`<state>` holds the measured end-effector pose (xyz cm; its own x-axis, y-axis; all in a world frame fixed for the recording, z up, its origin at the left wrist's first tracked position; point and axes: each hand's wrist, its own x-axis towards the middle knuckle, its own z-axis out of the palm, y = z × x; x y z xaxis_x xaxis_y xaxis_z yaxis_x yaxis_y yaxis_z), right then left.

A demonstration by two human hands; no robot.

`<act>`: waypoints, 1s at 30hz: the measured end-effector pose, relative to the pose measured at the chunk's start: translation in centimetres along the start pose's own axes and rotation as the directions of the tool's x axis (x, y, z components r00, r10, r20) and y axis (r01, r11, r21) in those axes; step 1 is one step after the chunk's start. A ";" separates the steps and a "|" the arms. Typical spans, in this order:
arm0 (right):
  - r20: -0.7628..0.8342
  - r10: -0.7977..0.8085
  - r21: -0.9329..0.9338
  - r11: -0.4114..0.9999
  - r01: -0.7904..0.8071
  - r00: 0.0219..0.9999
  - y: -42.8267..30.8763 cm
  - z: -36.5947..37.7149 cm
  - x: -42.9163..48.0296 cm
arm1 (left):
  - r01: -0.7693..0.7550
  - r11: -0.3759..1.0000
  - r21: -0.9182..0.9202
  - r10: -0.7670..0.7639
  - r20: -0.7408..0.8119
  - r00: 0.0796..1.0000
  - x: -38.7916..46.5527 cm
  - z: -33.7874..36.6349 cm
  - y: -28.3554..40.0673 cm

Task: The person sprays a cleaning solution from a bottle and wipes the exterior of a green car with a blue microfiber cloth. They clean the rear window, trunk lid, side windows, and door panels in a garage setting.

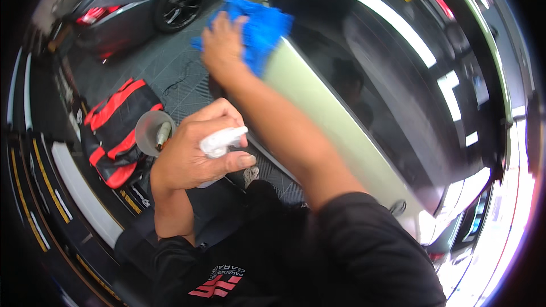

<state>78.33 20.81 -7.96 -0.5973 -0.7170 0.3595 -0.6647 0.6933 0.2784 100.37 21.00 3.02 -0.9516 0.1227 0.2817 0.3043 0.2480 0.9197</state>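
Observation:
My right hand (pixel 224 44) presses a blue microfibre-type cloth (pixel 266 27) against the far end of a pale green car body panel (pixel 328 106). The cloth is bunched and partly covers the panel's edge. My left hand (pixel 196 149) grips a spray bottle by its neck, with its white trigger head (pixel 222 140) between thumb and fingers. Most of the bottle's body is hidden by the hand. A dark glossy car surface (pixel 375 106), full of bright light reflections, borders the panel on the right.
A grey car (pixel 128 8) with a black wheel (pixel 181 4) stands at the upper left. On the tiled floor (pixel 179 72) lies a black and red bag (pixel 123 123), beside a translucent tub (pixel 149 132) that holds a small bottle (pixel 163 132). A white strip (pixel 85 192) lies at left.

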 end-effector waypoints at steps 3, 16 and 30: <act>-0.034 -0.043 -0.050 0.998 0.042 0.998 -2.1 -1.0 -2.8 | -0.070 0.997 0.012 0.070 0.038 0.997 1.1 0.3 1.0; -0.145 0.952 0.002 0.271 -0.963 0.268 26.6 -19.0 -64.3 | 0.136 0.978 -0.158 -0.035 0.519 0.854 1.2 7.3 -1.6; -0.254 0.943 0.230 0.276 -0.933 0.216 24.0 -15.9 -60.9 | -0.059 0.972 -0.227 0.214 0.752 0.624 9.2 18.8 3.1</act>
<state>105.85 82.30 -9.03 -0.6416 0.5168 0.5668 0.2705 0.8439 -0.4633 93.39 41.00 3.31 -0.4960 0.8521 0.1668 0.3426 0.0155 0.9394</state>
